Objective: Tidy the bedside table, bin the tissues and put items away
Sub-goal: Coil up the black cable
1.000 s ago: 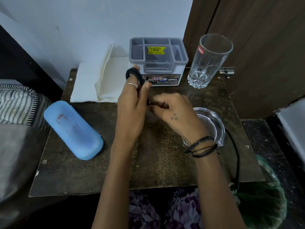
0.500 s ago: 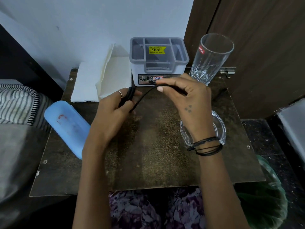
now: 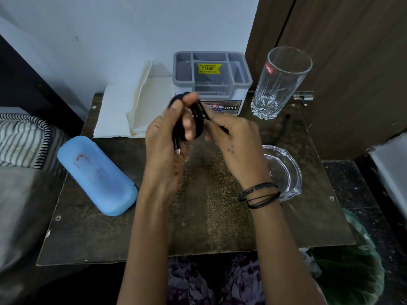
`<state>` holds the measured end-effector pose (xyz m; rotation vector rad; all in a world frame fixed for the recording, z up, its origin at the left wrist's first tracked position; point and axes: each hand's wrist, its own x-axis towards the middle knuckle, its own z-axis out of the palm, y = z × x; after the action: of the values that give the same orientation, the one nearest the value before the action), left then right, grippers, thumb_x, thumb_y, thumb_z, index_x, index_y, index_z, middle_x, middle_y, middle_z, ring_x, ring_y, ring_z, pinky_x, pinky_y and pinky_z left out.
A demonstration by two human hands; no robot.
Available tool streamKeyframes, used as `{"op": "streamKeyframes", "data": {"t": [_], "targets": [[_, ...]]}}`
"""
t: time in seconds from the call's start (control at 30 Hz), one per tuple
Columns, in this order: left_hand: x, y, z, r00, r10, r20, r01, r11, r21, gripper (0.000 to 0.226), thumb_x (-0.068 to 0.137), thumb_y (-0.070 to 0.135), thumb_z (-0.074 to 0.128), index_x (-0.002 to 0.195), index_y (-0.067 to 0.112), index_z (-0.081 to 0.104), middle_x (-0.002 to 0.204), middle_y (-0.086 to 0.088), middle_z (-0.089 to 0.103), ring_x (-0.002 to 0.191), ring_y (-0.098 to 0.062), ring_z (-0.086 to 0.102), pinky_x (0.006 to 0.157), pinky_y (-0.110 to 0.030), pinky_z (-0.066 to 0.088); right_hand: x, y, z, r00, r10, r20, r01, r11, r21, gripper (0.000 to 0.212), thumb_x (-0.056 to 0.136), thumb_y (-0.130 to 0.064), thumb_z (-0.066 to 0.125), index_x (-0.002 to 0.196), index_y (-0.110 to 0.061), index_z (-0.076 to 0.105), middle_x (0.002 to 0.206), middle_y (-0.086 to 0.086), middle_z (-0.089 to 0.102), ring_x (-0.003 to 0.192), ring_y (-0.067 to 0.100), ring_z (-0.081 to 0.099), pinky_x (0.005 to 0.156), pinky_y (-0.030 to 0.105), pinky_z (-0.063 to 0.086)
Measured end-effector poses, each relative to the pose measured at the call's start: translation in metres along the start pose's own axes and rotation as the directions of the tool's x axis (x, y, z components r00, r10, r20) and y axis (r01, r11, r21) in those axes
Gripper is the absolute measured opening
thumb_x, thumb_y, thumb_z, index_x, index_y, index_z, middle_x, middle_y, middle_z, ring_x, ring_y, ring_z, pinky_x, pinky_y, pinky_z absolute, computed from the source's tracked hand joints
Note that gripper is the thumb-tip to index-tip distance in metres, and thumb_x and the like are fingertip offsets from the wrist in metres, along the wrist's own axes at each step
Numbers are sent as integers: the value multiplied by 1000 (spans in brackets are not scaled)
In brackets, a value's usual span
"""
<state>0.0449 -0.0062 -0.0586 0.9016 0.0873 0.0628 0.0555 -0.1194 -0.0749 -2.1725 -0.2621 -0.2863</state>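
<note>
Another loop on: our left hand (image 3: 167, 137) grips the cable (image 3: 196, 119) coil, right hand (image 3: 231, 137) fingers pinching its tail toward twelve o'clock, nearly ready for storing.

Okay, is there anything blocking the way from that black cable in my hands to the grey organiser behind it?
Nothing visible does. The black cable, coiled in the left hand and fed by the right hand, sits just in front of the grey organiser, whose open compartments look empty.

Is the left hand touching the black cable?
Touching. The head view shows the black cable coiled around the left hand fingers.
</note>
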Motion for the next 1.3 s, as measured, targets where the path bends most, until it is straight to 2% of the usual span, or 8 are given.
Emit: {"op": "streamKeyframes", "data": {"t": [0.1,0.17,0.27,0.33,0.47,0.67,0.93,1.3], "targets": [[8,-3,-1,985,-33,-167,-15,960,-280,23,96,7,41,104,-3,60,64,1,61,57,-4,58,57,-11,49,-3,-1,1,984,-20,176,41,992,-120,32,93,-24,55,124,-27,59,70,-3,63,63,9,59,66,34,52],[12,-5,-4,968,8,-250,-70,968,-242,21,96,5,42,111,-2,54,75,-2,69,68,-5,67,67,-13,53,-4,-4,0,968,-17,249,60,985,-164,29,91,-25,56,119,-27,63,77,1,67,71,19,63,67,37,52],[8,-5,-4,950,171,-262,-110,967,232,17,97,9,41,105,15,55,88,12,69,83,0,66,77,-15,51,-2,-9,-3,955,-33,295,95,976,-197,24,89,-22,58,109,-26,69,75,-6,58,70,16,55,61,28,40],[6,-7,-9,948,283,-145,-141,782,607,17,97,14,42,103,20,57,88,23,66,91,-2,63,84,-24,52,-1,-14,-5,961,-77,265,130,973,-189,19,87,-22,60,100,-23,73,73,-6,56,69,15,54,59,29,40],[5,0,-14,957,281,76,-219,525,822,21,93,22,43,93,42,48,89,4,64,84,-14,63,81,-43,54,1,-17,-14,979,-161,125,181,969,-165,9,81,-25,68,82,-18,74,76,-1,62,67,12,54,61,34,50],[4,9,-14,982,156,103,-181,655,734,16,87,19,48,89,17,64,75,-4,64,72,-9,55,67,-26,44,4,-25,-25,960,-281,-9,281,960,-18,7,79,-14,70,85,-10,73,78,-1,58,70,-7,46,65,6,39],[-1,15,-17,941,-127,313,-61,847,528,27,89,20,37,81,11,62,56,7,59,43,-6,43,48,-14,36,4,-23,-28,964,-189,-186,209,973,95,7,81,-12,69,86,-12,73,80,-8,62,79,7,61,73,14,47],[-5,13,-26,967,-62,247,17,984,180,44,95,27,34,71,22,70,51,9,49,37,-2,35,48,-9,38,5,-16,-11,987,-16,-161,52,973,223,14,89,-19,60,96,-16,72,80,-8,66,73,-1,61,68,17,49]]}}
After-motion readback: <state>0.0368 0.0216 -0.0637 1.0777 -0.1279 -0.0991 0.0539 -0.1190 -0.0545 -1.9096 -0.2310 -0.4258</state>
